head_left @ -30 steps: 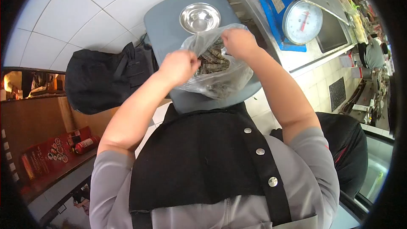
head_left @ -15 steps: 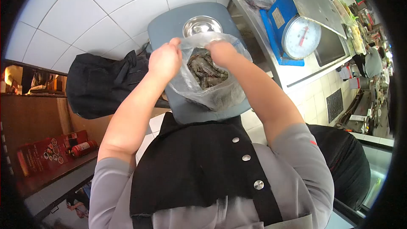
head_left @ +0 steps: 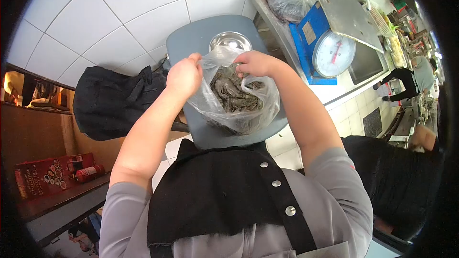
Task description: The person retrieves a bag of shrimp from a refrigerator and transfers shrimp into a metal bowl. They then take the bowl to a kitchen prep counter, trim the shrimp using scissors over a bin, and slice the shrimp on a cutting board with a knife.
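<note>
A clear plastic bag (head_left: 205, 110) stands open on a grey plastic seat (head_left: 186, 33). Inside it lies a heap of grey-brown raw shrimp (head_left: 234, 93). My left hand (head_left: 185, 75) is closed round the bag's rim on the left side. My right hand (head_left: 256, 63) is at the opening on the right, its fingertips pinched together right over the shrimp; whether they hold film or a shrimp cannot be made out. Just behind the bag, a shiny metal bowl (head_left: 230, 41) sits on the seat.
A black cloth bag (head_left: 112, 102) lies left of the seat. On the counter at right stand a blue dial scale (head_left: 333, 53) with a metal pan and a tied plastic bag (head_left: 290, 4). A person in a black apron (head_left: 404, 83) is farther right; dark clothing (head_left: 382, 177) is close at my right.
My right hand has turned and moved slightly right, fingertips now over the shrimp. The bag's mouth is wider on the right. A person in the background has leaned forward.
</note>
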Demonstrator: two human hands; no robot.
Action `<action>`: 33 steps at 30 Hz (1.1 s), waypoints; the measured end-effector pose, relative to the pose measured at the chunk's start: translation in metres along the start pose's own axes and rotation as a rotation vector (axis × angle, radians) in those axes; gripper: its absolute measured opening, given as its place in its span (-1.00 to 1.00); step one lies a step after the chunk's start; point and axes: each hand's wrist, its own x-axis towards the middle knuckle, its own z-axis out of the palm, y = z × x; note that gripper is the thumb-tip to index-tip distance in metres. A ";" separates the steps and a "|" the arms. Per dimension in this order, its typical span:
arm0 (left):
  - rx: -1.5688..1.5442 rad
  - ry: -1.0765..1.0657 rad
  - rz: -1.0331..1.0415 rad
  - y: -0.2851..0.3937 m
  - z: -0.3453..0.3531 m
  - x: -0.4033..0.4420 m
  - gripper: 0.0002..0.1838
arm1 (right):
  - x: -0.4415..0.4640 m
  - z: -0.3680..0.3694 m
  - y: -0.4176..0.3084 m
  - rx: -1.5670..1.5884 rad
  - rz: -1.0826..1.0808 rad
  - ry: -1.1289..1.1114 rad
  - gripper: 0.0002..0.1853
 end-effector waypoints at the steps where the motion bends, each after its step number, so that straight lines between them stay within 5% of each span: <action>1: -0.006 -0.009 -0.013 0.002 -0.003 0.000 -0.67 | -0.021 -0.002 -0.018 0.276 0.108 0.010 -0.60; 5: 0.093 0.327 0.142 0.016 -0.011 -0.004 -0.62 | -0.051 -0.003 -0.018 0.663 -0.073 -0.013 -0.55; 8: -0.368 0.286 0.356 0.037 -0.027 0.005 -0.58 | -0.075 -0.011 -0.032 0.728 -0.124 0.013 -0.54; 11: -0.747 -0.226 0.372 0.049 -0.017 0.003 -0.62 | -0.086 -0.012 -0.041 0.719 -0.247 0.047 -0.51; 14: -0.770 -0.539 0.170 0.047 -0.017 0.010 -0.67 | -0.089 -0.014 -0.039 0.716 -0.352 0.128 -0.51; 21: -1.013 -0.598 0.042 0.045 -0.014 0.005 -0.67 | -0.099 -0.026 -0.033 0.586 -0.186 0.362 -0.64; 24: -0.767 -0.507 0.024 0.031 -0.007 0.001 -0.60 | -0.092 -0.010 -0.028 0.565 -0.142 0.444 -0.64; 29: 0.289 -0.347 0.194 0.014 0.016 -0.029 -0.35 | -0.069 0.023 0.014 0.531 0.019 0.171 -0.66; 32: 0.502 -0.074 0.247 0.015 0.017 -0.027 -0.24 | -0.061 0.033 0.011 -0.426 0.111 0.113 -0.64; 33: 0.516 0.032 0.228 0.016 0.013 -0.026 -0.19 | -0.057 0.038 0.008 -0.484 0.159 0.202 -0.63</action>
